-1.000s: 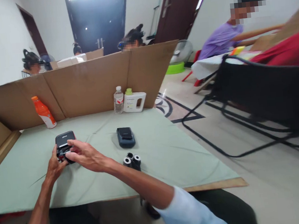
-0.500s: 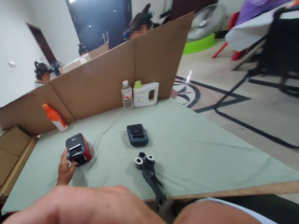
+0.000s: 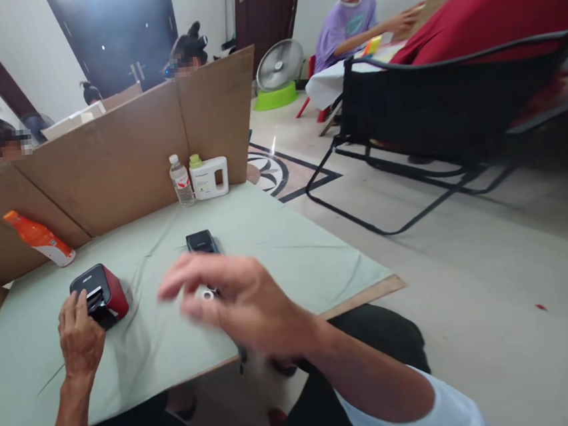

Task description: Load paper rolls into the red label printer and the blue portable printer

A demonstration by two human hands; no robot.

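My left hand (image 3: 81, 336) grips the front left corner of a small red and black box-shaped printer (image 3: 115, 297), fingers over its top edge. Raised over the table's front part, my right hand (image 3: 242, 297) is slightly blurred. Its fingers are curved and apart from the thumb, with nothing between them. Behind it a dark handheld device (image 3: 201, 241) lies partly hidden. One small white roll (image 3: 208, 294) shows past the right hand; the rest of the dark strap-like thing there is mostly covered.
An orange bottle (image 3: 40, 238), a water bottle (image 3: 181, 181) and a white jug (image 3: 210, 178) stand along a cardboard partition (image 3: 123, 158). People sit behind it. To the right are a black folding chair (image 3: 419, 106), a fan (image 3: 280, 66) and a person in purple (image 3: 347, 29).
The view has swung right. My right hand has moved from close before the camera to over the table, hiding the rolls and part of the dark device. My left hand stays at the printer.
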